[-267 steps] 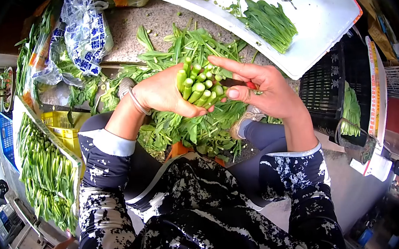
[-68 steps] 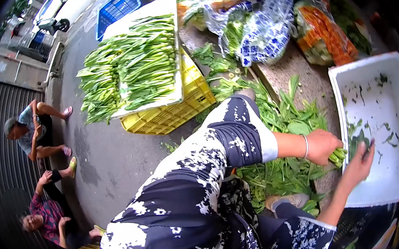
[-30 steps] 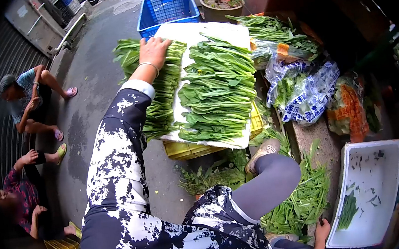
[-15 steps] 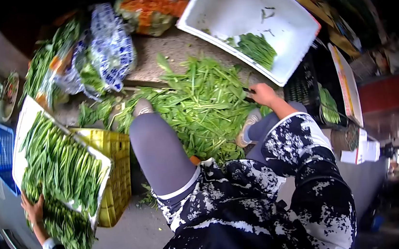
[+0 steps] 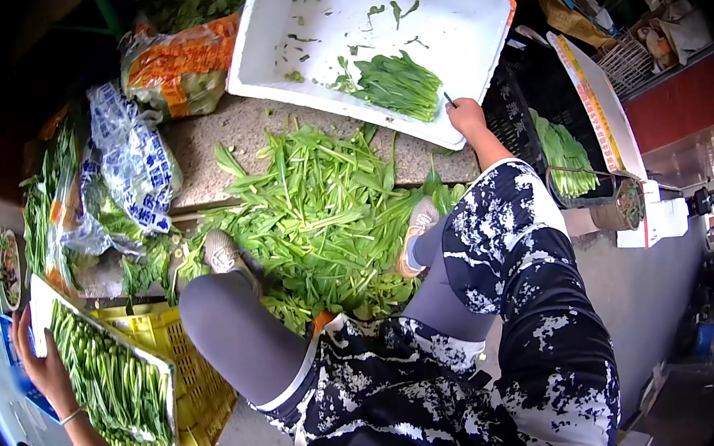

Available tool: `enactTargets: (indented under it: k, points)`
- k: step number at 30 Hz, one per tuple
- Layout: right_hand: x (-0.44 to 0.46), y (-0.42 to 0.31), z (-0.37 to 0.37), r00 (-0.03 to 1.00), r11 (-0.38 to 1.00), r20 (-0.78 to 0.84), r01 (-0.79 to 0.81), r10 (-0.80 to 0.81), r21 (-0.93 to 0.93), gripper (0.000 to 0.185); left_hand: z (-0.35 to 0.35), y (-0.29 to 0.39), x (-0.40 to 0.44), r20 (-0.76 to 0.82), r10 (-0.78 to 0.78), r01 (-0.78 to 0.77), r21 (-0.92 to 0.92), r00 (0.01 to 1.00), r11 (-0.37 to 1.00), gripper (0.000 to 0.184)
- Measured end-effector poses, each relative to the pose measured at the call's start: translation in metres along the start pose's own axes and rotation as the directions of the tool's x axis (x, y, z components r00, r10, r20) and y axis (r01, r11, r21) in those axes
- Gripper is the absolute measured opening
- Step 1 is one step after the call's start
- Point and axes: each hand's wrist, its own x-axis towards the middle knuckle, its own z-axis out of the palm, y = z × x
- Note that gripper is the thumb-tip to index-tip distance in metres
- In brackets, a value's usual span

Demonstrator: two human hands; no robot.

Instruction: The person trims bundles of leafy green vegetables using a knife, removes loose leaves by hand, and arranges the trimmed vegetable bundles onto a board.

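My left hand (image 5: 46,364) is at the far left with its fingers stretched and thumb apart. It is by the upper end of a white foam box (image 5: 172,390) packed with rows of leafy greens (image 5: 117,379). My right hand (image 5: 468,117) is closed at the near right corner of a big white foam bin (image 5: 317,92). From its fingers sticks the thin dark end of what looks like a small knife (image 5: 449,100); the rest is hidden. In the bin lies a bunch of greens (image 5: 399,86) among loose leaf scraps.
Loose leaves and stems (image 5: 320,201) cover the ground between my shoes. A yellow crate (image 5: 196,388) supports the left box. Bagged vegetables (image 5: 134,172) stand at upper left. At right, a black crate (image 5: 511,120) holds more greens (image 5: 563,153).
My left hand has left the greens' lower edge and moved to the box's upper end. My right hand has gone from the leaf pile to the bin's corner. The view has shifted.
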Motion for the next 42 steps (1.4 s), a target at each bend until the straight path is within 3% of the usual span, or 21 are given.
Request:
enactTargets:
  k: [4, 5, 8, 9, 11, 14, 16, 17, 20, 24, 27, 31, 36, 39, 42]
  points:
    - [0.044, -0.009, 0.014, 0.997, 0.991, -0.066, 0.047, -0.039, 0.128, 0.023, 0.05, 0.199, 0.053, 0.085, 0.164, -0.115, -0.413, 0.983, 0.904, 0.035]
    - [0.05, -0.016, 0.011, 1.0, 0.995, -0.021, -0.004, 0.006, 0.104, 0.026, 0.062, 0.24, 0.058, 0.088, 0.209, -0.145, -0.469, 0.974, 0.871, 0.035]
    - [0.084, -0.014, 0.037, 0.998, 0.986, -0.055, 0.027, -0.018, 0.162, 0.039, 0.107, 0.337, 0.074, 0.139, 0.374, -0.234, -0.572, 0.917, 0.786, 0.035]
    - [0.094, -0.011, 0.044, 0.998, 0.986, -0.041, 0.049, -0.043, 0.158, 0.049, 0.123, 0.361, 0.077, 0.166, 0.408, -0.251, -0.568, 0.898, 0.784, 0.034]
    - [0.108, -0.007, 0.055, 0.998, 0.991, -0.05, 0.05, -0.044, 0.122, 0.053, 0.16, 0.394, 0.075, 0.227, 0.47, -0.285, -0.553, 0.853, 0.783, 0.034]
    - [0.132, 0.002, 0.064, 1.0, 0.999, 0.012, 0.025, -0.026, 0.022, 0.069, 0.219, 0.407, 0.062, 0.292, 0.499, -0.299, -0.526, 0.816, 0.797, 0.031]
    - [0.142, 0.002, 0.071, 0.995, 0.994, -0.024, 0.097, -0.098, -0.04, 0.078, 0.228, 0.415, 0.058, 0.351, 0.558, -0.391, -0.445, 0.752, 0.806, 0.03]
    - [0.145, 0.0, 0.074, 0.997, 0.995, -0.008, 0.081, -0.081, -0.062, 0.089, 0.231, 0.419, 0.059, 0.344, 0.607, -0.399, -0.511, 0.716, 0.761, 0.03]
    - [0.154, -0.007, 0.078, 0.993, 0.977, 0.044, 0.12, -0.114, -0.174, 0.094, 0.24, 0.43, 0.062, 0.399, 0.603, -0.336, -0.562, 0.69, 0.756, 0.03]
    - [0.157, -0.011, 0.081, 0.994, 0.967, 0.061, 0.101, -0.089, -0.233, 0.096, 0.243, 0.427, 0.06, 0.466, 0.607, -0.351, -0.526, 0.644, 0.775, 0.032]
    - [0.164, -0.009, 0.076, 0.962, 0.973, 0.262, 0.127, -0.073, -0.194, 0.092, 0.242, 0.422, 0.055, 0.478, 0.605, -0.348, -0.522, 0.637, 0.779, 0.033]
    - [0.159, -0.009, 0.073, 0.976, 0.973, 0.216, 0.064, -0.015, -0.22, 0.089, 0.238, 0.42, 0.054, 0.469, 0.609, -0.359, -0.518, 0.64, 0.776, 0.035]
    - [0.159, -0.01, 0.067, 0.952, 0.962, 0.303, 0.05, 0.034, -0.268, 0.087, 0.234, 0.418, 0.05, 0.473, 0.601, -0.332, -0.536, 0.644, 0.777, 0.035]
    - [0.16, -0.001, 0.072, 0.959, 0.984, 0.272, 0.12, -0.081, -0.129, 0.082, 0.234, 0.417, 0.051, 0.475, 0.602, -0.334, -0.534, 0.642, 0.777, 0.034]
    - [0.162, 0.001, 0.075, 0.966, 0.983, 0.248, 0.115, -0.077, -0.14, 0.077, 0.235, 0.417, 0.051, 0.472, 0.605, -0.339, -0.533, 0.641, 0.775, 0.034]
